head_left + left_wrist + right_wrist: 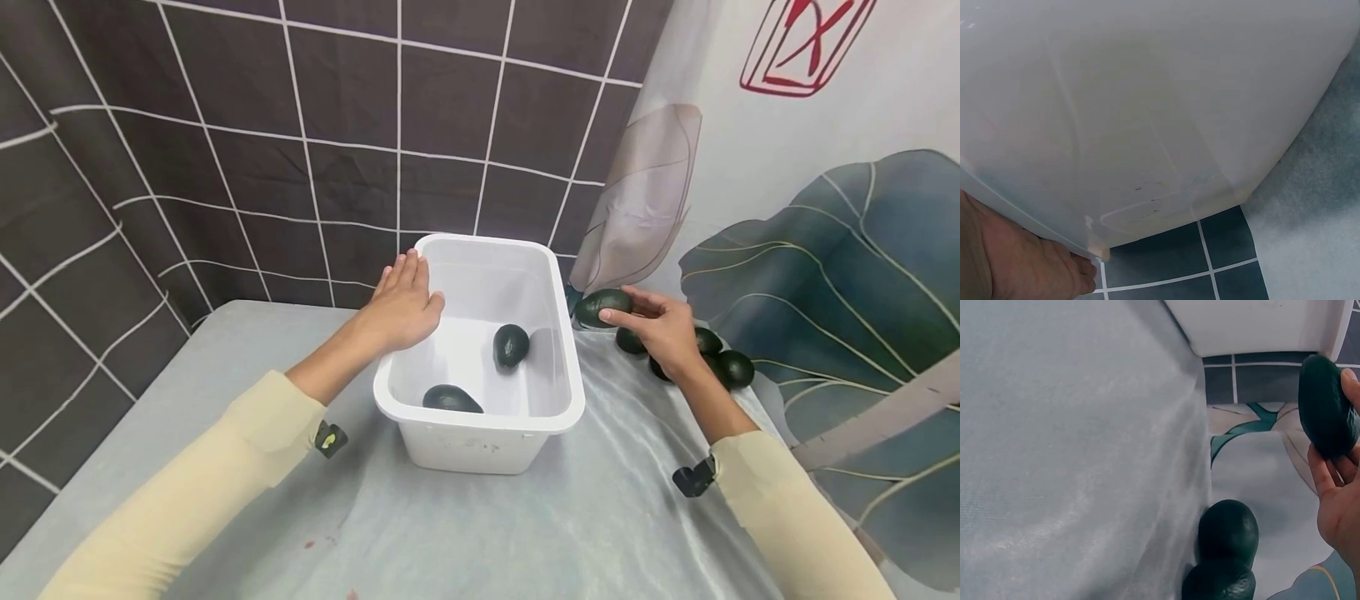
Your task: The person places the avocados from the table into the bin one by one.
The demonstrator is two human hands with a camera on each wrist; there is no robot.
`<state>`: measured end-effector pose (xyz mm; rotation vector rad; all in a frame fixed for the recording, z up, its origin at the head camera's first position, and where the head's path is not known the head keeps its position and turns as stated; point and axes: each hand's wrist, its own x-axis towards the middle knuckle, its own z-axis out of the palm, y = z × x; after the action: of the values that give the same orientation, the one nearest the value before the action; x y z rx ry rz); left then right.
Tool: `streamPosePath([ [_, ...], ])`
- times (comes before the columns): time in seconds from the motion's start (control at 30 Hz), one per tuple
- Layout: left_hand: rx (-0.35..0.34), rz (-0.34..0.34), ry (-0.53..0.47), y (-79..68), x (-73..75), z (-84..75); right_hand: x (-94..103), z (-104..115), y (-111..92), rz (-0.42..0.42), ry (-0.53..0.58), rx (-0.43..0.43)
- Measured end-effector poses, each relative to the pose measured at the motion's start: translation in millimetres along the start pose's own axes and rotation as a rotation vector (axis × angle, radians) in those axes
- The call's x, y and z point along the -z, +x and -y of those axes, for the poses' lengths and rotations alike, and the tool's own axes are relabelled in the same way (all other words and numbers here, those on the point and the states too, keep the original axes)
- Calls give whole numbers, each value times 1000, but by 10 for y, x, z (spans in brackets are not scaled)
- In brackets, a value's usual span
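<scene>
A white plastic tub (480, 423) stands on the cloth-covered table with two dark green avocados inside, one avocado (512, 346) toward the right and another (452, 398) by the near wall. My left hand (405, 304) rests on the tub's left rim, fingers straight. Just right of the tub, my right hand (660, 327) pinches an avocado (1325, 406) between thumb and fingers, raised above the table. Beneath and beside that hand lie several more avocados (735, 369), partly hidden by it. In the left wrist view the tub's outer wall (1147, 125) fills most of the picture.
Behind the tub hangs a dark curtain (337, 175) with a white grid. A white curtain with large blue-green leaves (840, 250) borders the right side. Pale grey cloth (600, 517) covers the table.
</scene>
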<state>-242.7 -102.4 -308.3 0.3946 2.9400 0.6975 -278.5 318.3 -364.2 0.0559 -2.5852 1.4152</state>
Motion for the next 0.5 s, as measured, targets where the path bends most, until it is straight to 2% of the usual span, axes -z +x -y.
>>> streamPosePath([
  [0.33, -1, -7, 9, 3, 6, 15, 32, 82, 3, -38, 5, 7],
  [0.5, -2, -6, 4, -9, 5, -1, 39, 77, 3, -53, 60, 14],
])
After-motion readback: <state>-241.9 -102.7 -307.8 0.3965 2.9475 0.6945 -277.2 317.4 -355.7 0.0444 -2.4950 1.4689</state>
